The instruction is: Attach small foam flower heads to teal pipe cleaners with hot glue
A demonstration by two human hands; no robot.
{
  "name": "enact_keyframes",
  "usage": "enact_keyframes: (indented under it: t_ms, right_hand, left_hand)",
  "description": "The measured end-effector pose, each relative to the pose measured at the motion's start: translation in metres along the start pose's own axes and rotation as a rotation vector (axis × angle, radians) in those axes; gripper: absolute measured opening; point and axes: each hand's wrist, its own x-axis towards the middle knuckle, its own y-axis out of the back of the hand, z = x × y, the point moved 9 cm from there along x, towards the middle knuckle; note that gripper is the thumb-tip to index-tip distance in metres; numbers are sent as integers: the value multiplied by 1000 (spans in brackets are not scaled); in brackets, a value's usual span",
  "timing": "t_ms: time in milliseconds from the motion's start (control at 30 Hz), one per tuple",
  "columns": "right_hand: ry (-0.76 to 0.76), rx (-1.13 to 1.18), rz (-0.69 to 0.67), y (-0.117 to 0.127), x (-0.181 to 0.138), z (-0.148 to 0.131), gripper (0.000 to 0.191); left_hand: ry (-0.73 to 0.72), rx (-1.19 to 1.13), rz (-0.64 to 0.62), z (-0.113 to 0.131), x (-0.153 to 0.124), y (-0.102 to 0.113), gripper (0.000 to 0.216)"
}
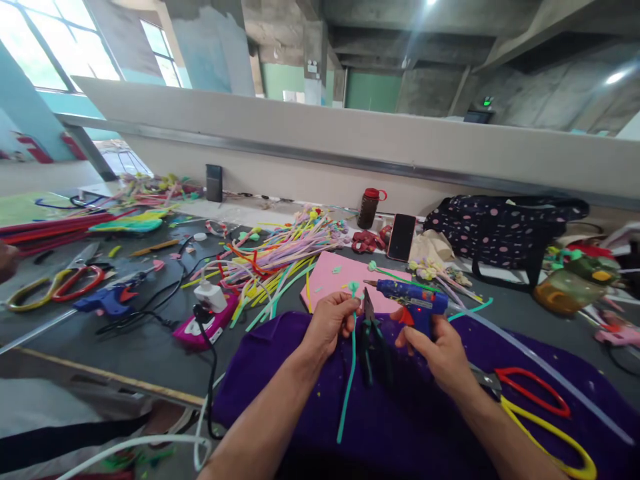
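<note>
My left hand (330, 323) pinches a green pipe cleaner (349, 393) near its top, where a small curled green shape stands above the fingertips; its lower end hangs down over the purple cloth (270, 380). My right hand (443, 350) is wrapped round the handle of a blue glue gun (425, 303), its nozzle pointing left, close to the top of the pipe cleaner. A long clear glue stick (540, 363) runs out behind the gun. Between my hands lies a pair of dark pliers (371, 340). Scissors (537, 393) with red and yellow handles lie by my right forearm.
Beyond my hands are a pink sheet (330, 273) and a heap of coloured pipe cleaners (290, 247). A magenta power strip (205, 327), a second glue gun (113, 297) and more scissors (57, 287) lie left. Another person's hand (7, 261) shows there. A phone (401, 237), bottle (369, 210) and bag (505, 230) stand behind.
</note>
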Motion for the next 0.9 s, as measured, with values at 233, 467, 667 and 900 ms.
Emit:
enact_keyframes:
  t_ms: [233, 467, 667, 900]
  right_hand:
    - [75, -224, 39, -2, -8, 2, 26]
    - [202, -442, 72, -5, -15, -10, 27]
    - [236, -497, 60, -10, -17, -9, 26]
    - [237, -559, 96, -9, -16, -1, 27]
  left_hand:
    - [-30, 61, 79, 4, 0, 5, 17]
    - [-25, 107, 81, 4, 2, 4, 18]
    - [-20, 128, 80, 5, 0, 2, 16]
    - [-22, 156, 84, 5, 0, 2, 18]
